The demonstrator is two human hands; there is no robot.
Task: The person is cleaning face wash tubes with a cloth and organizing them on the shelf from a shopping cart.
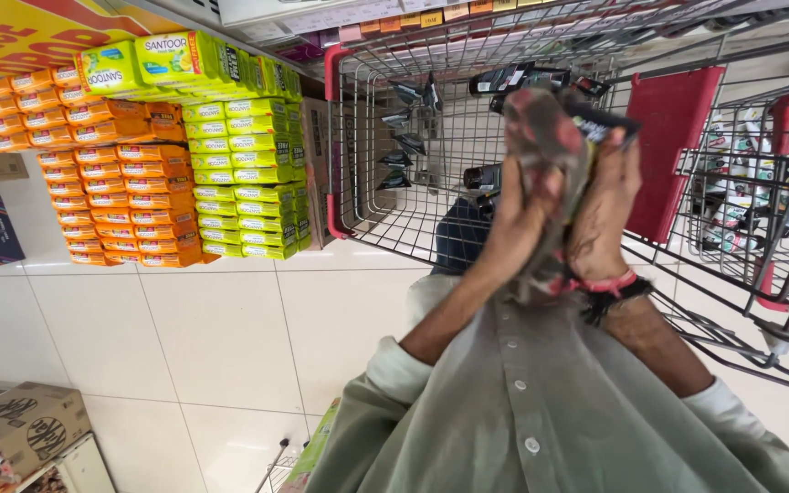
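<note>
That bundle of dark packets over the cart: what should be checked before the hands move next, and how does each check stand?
1. Left hand grips bundle of dark packets: ok.
2. Right hand grips it too: ok.
3. Bundle is above the shopping cart basket: ok.
4. Room in the basket among the dark items: ok.
5. Number of packets in the bundle: cannot tell, blurred.

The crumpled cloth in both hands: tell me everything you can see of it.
The crumpled grey cloth with reddish smears looks soft, worn and stained. It is bunched upright between the left hand and right hand, which press it from both sides, and a strip hangs down between the wrists. It is held above the red-trimmed wire shopping cart, near dark packets.
</note>
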